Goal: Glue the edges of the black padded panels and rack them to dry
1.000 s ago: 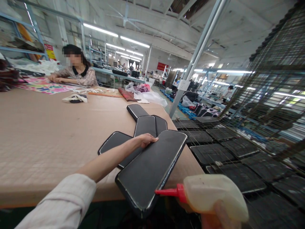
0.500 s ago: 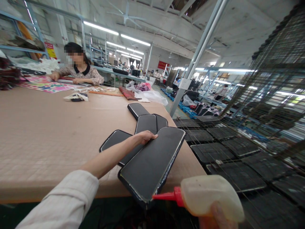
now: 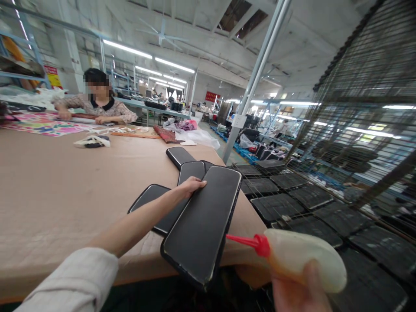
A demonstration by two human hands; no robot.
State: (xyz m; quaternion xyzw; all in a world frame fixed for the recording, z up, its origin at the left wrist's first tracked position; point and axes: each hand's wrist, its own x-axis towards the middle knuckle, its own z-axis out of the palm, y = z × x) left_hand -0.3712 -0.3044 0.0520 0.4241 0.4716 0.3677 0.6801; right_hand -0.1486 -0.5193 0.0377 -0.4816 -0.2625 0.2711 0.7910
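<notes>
My left hand (image 3: 192,185) grips the left edge of a black rounded rectangular panel (image 3: 208,221), thumb on its face. The panel is tilted, its near end jutting past the table edge, with a pale line along its rim. In my right hand (image 3: 300,286) is a translucent squeeze bottle (image 3: 305,255) with a red nozzle and yellowish liquid inside. The nozzle tip points left, close to the panel's right edge; whether it touches I cannot tell. Beneath and behind the held panel lie several similar black panels (image 3: 147,200), partly covered.
The brown-covered table (image 3: 81,186) spreads to the left. To the right, a wire rack (image 3: 367,130) stands beside many black panels (image 3: 276,206) laid out in rows. A metal post (image 3: 250,82) rises behind the table corner. Across the table a co-worker (image 3: 100,108) handles material near patterned cloth.
The bottle has moved up and right, its nozzle going from the panel's near corner to farther along its right edge. The held panel has turned slightly more upright in view. The camera view has shifted.
</notes>
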